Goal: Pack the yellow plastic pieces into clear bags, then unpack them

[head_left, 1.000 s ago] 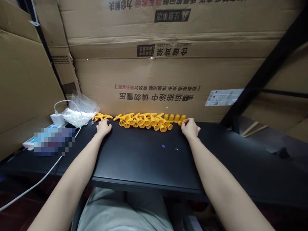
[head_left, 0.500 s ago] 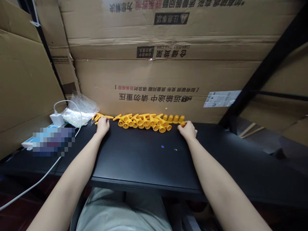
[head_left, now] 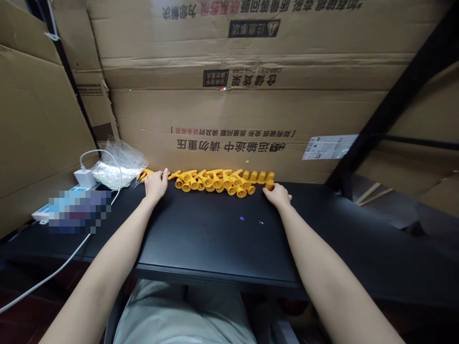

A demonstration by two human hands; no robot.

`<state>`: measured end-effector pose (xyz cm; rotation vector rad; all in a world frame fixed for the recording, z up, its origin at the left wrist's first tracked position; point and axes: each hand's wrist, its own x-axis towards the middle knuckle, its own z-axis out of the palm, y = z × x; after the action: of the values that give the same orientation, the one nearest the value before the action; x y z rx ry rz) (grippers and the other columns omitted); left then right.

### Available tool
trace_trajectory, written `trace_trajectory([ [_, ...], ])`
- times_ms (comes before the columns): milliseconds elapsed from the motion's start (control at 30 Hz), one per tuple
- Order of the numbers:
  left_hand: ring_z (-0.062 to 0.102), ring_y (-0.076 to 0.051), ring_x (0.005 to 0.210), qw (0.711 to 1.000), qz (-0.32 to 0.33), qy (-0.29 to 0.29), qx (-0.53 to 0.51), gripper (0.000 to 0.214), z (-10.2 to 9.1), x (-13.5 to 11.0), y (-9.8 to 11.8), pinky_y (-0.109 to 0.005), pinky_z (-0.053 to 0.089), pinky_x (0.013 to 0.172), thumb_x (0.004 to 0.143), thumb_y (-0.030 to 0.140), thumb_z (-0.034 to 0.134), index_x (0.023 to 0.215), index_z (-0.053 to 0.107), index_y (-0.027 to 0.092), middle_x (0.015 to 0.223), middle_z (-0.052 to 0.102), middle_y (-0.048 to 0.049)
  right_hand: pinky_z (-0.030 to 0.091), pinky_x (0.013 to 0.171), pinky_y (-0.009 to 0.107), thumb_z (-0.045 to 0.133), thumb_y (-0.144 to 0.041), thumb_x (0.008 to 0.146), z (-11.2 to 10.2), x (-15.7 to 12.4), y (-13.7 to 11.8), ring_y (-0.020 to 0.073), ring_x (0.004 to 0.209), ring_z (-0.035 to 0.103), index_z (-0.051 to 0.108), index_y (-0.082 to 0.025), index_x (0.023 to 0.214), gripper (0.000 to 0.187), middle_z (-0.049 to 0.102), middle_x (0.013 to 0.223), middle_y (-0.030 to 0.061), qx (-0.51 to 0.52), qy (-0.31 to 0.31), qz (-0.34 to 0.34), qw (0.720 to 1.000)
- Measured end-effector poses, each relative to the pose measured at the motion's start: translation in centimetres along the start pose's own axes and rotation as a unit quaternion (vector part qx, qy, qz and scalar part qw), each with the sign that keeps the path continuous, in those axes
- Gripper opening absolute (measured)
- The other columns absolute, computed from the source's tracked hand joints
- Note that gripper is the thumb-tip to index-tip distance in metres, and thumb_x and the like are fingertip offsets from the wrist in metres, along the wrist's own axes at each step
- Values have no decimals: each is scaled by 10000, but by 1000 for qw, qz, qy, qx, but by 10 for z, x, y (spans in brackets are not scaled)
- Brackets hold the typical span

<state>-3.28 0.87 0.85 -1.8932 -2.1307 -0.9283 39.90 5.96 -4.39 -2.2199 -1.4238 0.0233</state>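
Observation:
At the far left of the yellow parts, my left hand [head_left: 155, 186] rests with its thumb raised apart from the fingers. The fingertips reach to a small pile of yellow hand-shaped plastic pieces [head_left: 145, 174] and partly cover it. My right hand [head_left: 279, 195] has its thumb and fingers around a small yellow plastic cup [head_left: 269, 183] on the black table. Just behind that cup, several like cups [head_left: 254, 177] stand in a row. Between my hands lies a heap of yellow trumpet-shaped pieces [head_left: 217, 181], many with their round open ends facing me.
A cardboard wall [head_left: 229, 110] rises right behind the parts. Clear plastic bags [head_left: 120, 165], a white charger [head_left: 84, 177] with its cable, and a blurred-out item [head_left: 79, 210] lie on the left. A small blue bit [head_left: 241, 218] lies on the black table [head_left: 201, 239].
My left hand has turned, its thumb lifting up and away from the fingers. My right hand has shifted slightly, and the cup by its fingers now stands upright.

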Motion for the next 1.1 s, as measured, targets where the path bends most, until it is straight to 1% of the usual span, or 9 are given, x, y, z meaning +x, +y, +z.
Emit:
trace_trajectory([
  [100, 625, -273, 953, 995, -35, -88, -29, 647, 5, 1, -4, -365, 440, 814, 918, 579, 146, 911, 662, 188, 979, 691, -114, 412, 882, 500, 508, -384, 787, 0, 0, 0, 328, 1075, 562, 609, -145, 1085, 395, 619, 1134, 173, -3, 1, -2, 1000],
  [200, 633, -273, 948, 989, -23, -144, -14, 626, 14, 2, -11, -354, 459, 796, 899, 605, 210, 876, 677, 188, 979, 690, -120, 412, 873, 502, 506, -393, 783, 1, 1, 0, 325, 1053, 566, 630, -156, 1047, 375, 633, 1104, 160, -11, -6, -5, 1000],
  [333, 612, -245, 972, 987, 49, -152, 16, 469, 24, 4, -19, -318, 463, 834, 888, 514, 366, 835, 701, 190, 960, 682, -111, 410, 864, 499, 513, -400, 774, 3, 2, 1, 317, 1031, 569, 643, -173, 1015, 356, 640, 1085, 144, -10, -3, -8, 1000],
  [400, 594, -243, 995, 984, 76, -158, 17, 455, 27, 5, -21, -320, 455, 873, 872, 532, 400, 845, 707, 197, 968, 676, -102, 409, 862, 494, 515, -392, 772, 3, 1, 1, 313, 1028, 568, 641, -174, 1017, 351, 639, 1082, 143, -7, 0, -12, 1000],
  [500, 579, -247, 1019, 979, 101, -177, 16, 438, 27, 5, -21, -334, 447, 900, 854, 555, 434, 911, 699, 210, 1015, 658, -89, 409, 859, 480, 511, -361, 778, 2, -1, 0, 307, 1031, 567, 633, -170, 1026, 336, 635, 1085, 144, 2, 8, -20, 1000],
  [633, 579, -252, 1037, 972, 110, -201, 43, 304, 24, 3, -16, -343, 451, 881, 879, 429, 461, 958, 662, 216, 1089, 628, -90, 403, 862, 462, 507, -340, 787, -2, -5, -2, 306, 1035, 570, 626, -174, 1015, 306, 637, 1089, 140, 19, 18, -21, 999],
  [800, 582, -261, 1053, 983, 58, -168, 51, 289, 18, -1, -10, -364, 456, 854, 923, 370, 379, 1019, 601, 211, 1147, 601, -108, 393, 883, 443, 500, -351, 802, -7, -9, -5, 298, 1048, 566, 613, -177, 1018, 300, 635, 1084, 127, 37, 38, -27, 998],
  [967, 595, -256, 1024, 994, -20, -102, 20, 284, 10, 0, -8, -352, 446, 827, 947, 331, 307, 1024, 547, 201, 1129, 612, -124, 396, 872, 429, 487, -344, 800, -6, -10, -5, 282, 1033, 558, 603, -174, 1010, 294, 617, 1084, 126, 59, 75, -41, 995],
  [1100, 610, -250, 964, 997, -64, -29, -25, 284, 1, 1, -4, -330, 441, 757, 960, 338, 261, 1010, 509, 211, 1060, 625, -120, 401, 858, 441, 484, -341, 783, -4, -8, -3, 289, 1018, 552, 591, -171, 996, 293, 604, 1079, 132, 79, 103, -59, 990],
])
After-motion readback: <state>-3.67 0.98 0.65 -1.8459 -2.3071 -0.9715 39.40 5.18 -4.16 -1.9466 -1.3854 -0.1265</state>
